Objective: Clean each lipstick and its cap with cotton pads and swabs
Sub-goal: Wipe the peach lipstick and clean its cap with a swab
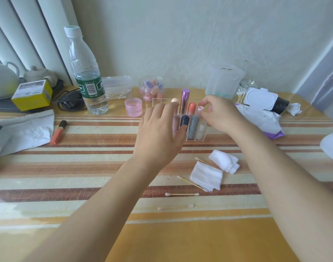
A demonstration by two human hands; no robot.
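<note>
Stripes of brown, cream and orange cross your table, set against a pale wall. Near its far edge a clear organizer holds the lipsticks upright: purple, coral, navy, grey. Your left hand lies straight-fingered over the organizer's left side. Your right hand pinches a pale tube at its right rear. Cotton pads and swabs lie nearer you.

Organizer: mid-desk; lipsticks upright in its compartments.
Water bottle: behind-left of organizer.
Cotton pads, swabs: before organizer.
Wipes pack: right of organizer.
</note>
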